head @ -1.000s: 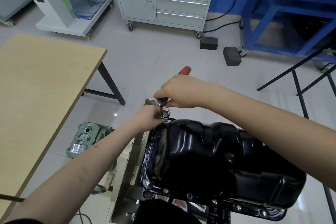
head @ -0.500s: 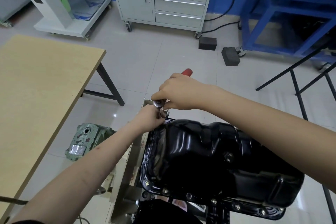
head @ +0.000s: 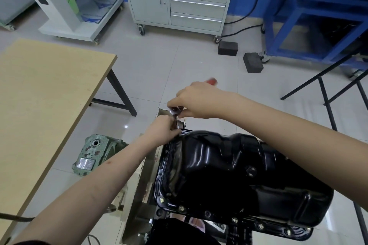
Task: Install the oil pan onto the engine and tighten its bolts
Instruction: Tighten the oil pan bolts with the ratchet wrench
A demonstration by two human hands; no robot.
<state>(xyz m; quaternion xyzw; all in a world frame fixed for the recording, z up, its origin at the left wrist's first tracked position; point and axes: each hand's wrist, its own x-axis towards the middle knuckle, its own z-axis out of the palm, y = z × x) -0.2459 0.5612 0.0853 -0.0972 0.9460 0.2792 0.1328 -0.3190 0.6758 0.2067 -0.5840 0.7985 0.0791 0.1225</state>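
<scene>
A wooden bench (head: 45, 93) stands at left. The left hand (head: 162, 131) still pinches the socket extension (head: 175, 122) at the far corner of the black oil pan (head: 235, 175), seated bolt-side up. The right hand (head: 196, 99) grips the ratchet (head: 176, 110), whose red handle (head: 211, 81) has swung rightward.

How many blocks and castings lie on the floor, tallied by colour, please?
Black blocks: 2
Green casting: 1
Total: 3
</scene>
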